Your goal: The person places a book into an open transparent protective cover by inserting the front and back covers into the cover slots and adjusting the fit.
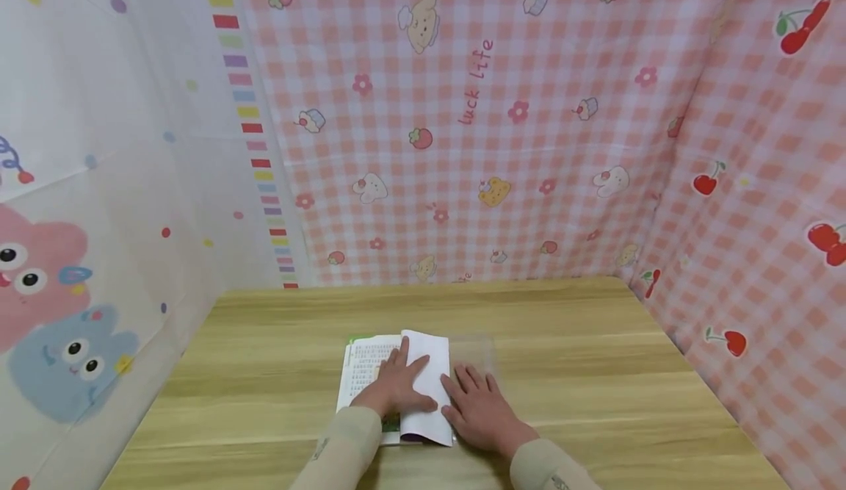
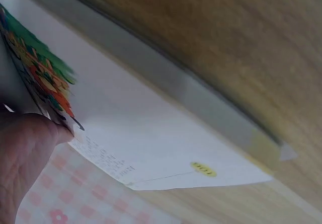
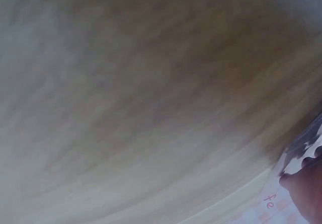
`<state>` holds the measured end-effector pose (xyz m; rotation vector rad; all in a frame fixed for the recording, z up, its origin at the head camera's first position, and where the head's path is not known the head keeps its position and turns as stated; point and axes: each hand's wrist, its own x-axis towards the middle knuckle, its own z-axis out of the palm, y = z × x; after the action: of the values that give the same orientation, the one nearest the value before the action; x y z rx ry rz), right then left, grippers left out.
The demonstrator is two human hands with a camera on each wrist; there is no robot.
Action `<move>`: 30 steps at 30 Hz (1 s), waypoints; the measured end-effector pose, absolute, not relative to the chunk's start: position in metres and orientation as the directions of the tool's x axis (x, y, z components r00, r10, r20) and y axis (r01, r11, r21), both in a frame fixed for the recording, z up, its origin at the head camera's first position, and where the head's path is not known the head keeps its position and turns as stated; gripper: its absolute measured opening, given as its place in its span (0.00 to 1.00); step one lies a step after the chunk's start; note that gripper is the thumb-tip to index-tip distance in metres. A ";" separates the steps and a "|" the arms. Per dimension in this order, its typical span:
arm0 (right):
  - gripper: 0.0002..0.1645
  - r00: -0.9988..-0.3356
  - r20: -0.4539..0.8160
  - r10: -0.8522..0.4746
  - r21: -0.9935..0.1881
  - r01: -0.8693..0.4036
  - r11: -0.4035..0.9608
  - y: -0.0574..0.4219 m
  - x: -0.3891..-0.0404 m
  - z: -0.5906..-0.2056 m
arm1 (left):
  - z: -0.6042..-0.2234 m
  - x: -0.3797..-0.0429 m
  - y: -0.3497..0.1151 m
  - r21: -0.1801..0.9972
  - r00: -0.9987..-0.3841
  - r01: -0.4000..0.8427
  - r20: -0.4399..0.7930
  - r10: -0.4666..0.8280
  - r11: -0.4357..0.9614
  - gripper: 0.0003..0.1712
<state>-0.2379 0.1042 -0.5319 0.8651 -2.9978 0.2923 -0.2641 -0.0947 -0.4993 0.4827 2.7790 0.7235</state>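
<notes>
An open book (image 1: 363, 354) lies on the table, its printed left page partly showing. Along its right side is a blank white sheet (image 1: 432, 347), with a slightly raised lower edge. My left hand (image 1: 396, 388) rests across the book and this sheet, fingers spread. Just right of the sheet, my right hand (image 1: 481, 411) lies with fingers extended over what looks like a clear plastic cover (image 1: 477, 347), fingertips at the sheet's edge. In the left wrist view, the thumb (image 2: 30, 138) is beside a page (image 2: 146, 123) with a colourful drawing and small print.
A wood-grain table (image 1: 595, 358) extends around the book. Pink checked cloth (image 1: 463, 152) hangs behind and on the right, and white patterned cloth (image 1: 132, 203) on the left. The right wrist view is mostly blurred tabletop (image 3: 126, 108).
</notes>
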 end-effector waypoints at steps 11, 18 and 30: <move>0.35 -0.847 0.073 -0.526 -0.166 -0.531 0.831 0.108 -0.240 -0.537 | -0.504 -0.265 -0.091 0.475 -0.923 0.272 -0.118 0.367 0.837 0.51; 0.33 -0.843 0.082 -0.532 -0.151 -0.538 0.829 0.109 -0.245 -0.541 | -0.508 -0.268 -0.090 0.441 -0.927 0.279 -0.109 0.359 0.853 0.51; 0.32 -0.846 0.019 -0.532 -0.172 -0.527 0.832 0.107 -0.238 -0.527 | -0.507 -0.269 -0.095 0.527 -0.923 0.243 -0.133 0.362 0.814 0.54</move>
<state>-0.2377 0.1071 -0.5267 0.8780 -3.0350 0.2707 -0.2691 -0.0951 -0.5073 0.4687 2.7722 0.7610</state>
